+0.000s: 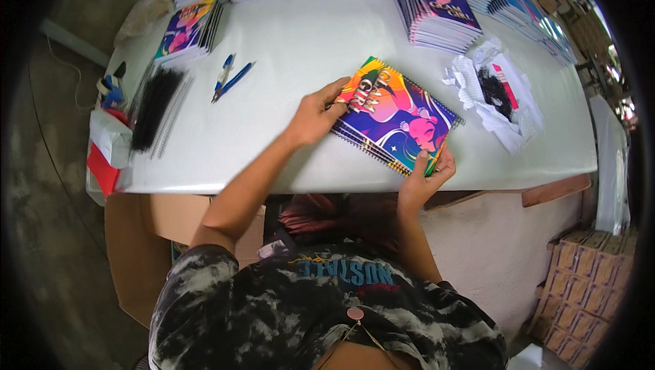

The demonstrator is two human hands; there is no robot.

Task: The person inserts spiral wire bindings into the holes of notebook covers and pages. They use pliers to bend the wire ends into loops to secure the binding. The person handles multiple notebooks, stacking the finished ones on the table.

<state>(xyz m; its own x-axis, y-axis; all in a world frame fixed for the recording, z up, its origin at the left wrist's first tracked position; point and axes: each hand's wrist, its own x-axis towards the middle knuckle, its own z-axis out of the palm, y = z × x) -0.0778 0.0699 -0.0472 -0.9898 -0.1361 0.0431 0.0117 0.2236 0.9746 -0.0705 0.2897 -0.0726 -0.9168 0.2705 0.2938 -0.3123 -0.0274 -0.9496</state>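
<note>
Over the near middle of the table, I hold a small stack of spiral notebooks (399,114) between both hands. The top cover is purple and orange with a pink cartoon figure, and the stack lies tilted, coils showing along its long edges. My left hand (319,116) grips the upper left end, its thumb near the cover and its fingers curled at the edge. At the lower right corner, my right hand (428,177) is closed with the thumb on top; its other fingers are partly hidden.
A bundle of black binding coils (158,110) lies at left, near blue-handled pliers (230,78). Crumpled white paper (501,93) with black scraps sits at right. Notebook stacks (437,11) line the table's (280,165) far side. Cardboard boxes (583,288) stand at lower right.
</note>
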